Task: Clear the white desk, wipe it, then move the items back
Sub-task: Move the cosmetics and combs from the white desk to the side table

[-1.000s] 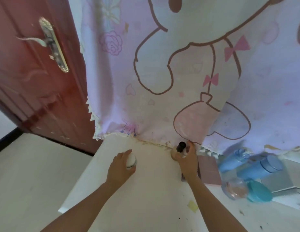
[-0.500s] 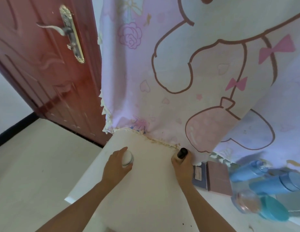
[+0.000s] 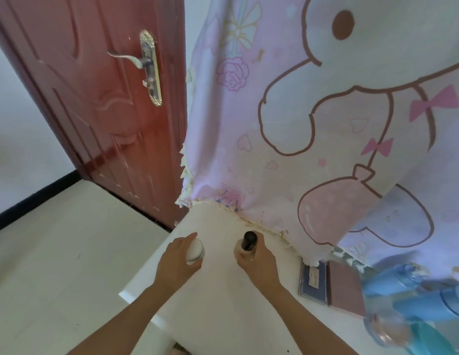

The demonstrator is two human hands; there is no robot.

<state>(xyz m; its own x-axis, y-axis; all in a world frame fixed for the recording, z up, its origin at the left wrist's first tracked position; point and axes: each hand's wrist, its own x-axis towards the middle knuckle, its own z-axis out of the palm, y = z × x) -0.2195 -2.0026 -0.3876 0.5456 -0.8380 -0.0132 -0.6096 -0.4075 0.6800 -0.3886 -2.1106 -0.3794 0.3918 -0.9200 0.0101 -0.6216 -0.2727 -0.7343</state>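
On the white desk [image 3: 218,308], near its far left corner, my left hand [image 3: 176,262] is wrapped around a small white jar [image 3: 195,251]. A hand's width to the right, my right hand [image 3: 256,262] grips a pale bottle with a black cap [image 3: 247,243], close to the curtain's hem. Both containers stand upright, at or just above the desk top.
A pink cartoon curtain [image 3: 313,119] hangs along the desk's back edge. Two flat boxes, one dark blue [image 3: 313,281] and one brownish pink [image 3: 345,288], lie to the right. Blue bottles [image 3: 418,301] are clustered at the far right. A red door [image 3: 103,103] stands left, with pale floor [image 3: 57,265] below.
Both hands have kept their hold on the containers. The view has swung left and up. The right hand with the bottle now sits farther left of the flat boxes.
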